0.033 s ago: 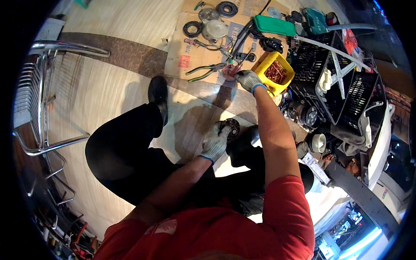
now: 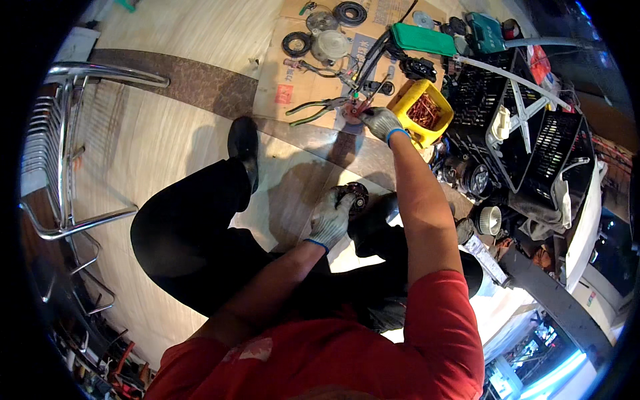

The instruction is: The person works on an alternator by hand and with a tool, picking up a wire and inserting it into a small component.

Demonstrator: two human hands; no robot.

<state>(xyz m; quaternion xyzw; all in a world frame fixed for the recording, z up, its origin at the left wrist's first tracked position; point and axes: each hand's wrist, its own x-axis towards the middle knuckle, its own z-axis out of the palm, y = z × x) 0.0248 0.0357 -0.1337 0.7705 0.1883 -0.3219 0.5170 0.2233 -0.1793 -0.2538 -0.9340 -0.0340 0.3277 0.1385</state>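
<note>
My left hand [image 2: 331,219], in a grey work glove, grips a round dark metal motor part [image 2: 357,196] held low over the floor between my knees. My right hand [image 2: 382,123], gloved too, is stretched out to the cardboard sheet [image 2: 299,80] and pinches a small reddish piece [image 2: 352,112] at its near edge. Green-handled pliers [image 2: 312,111] lie just left of that piece. A yellow tub [image 2: 408,100] holding copper-coloured scraps stands right beside my right hand.
A chrome chair frame [image 2: 67,153] stands at the left. Black crates [image 2: 493,100], a green case [image 2: 423,39] and white tubing [image 2: 513,80] crowd the right. Round rings and discs [image 2: 297,43] lie on the cardboard. My black shoe [image 2: 243,143] rests on the wooden floor.
</note>
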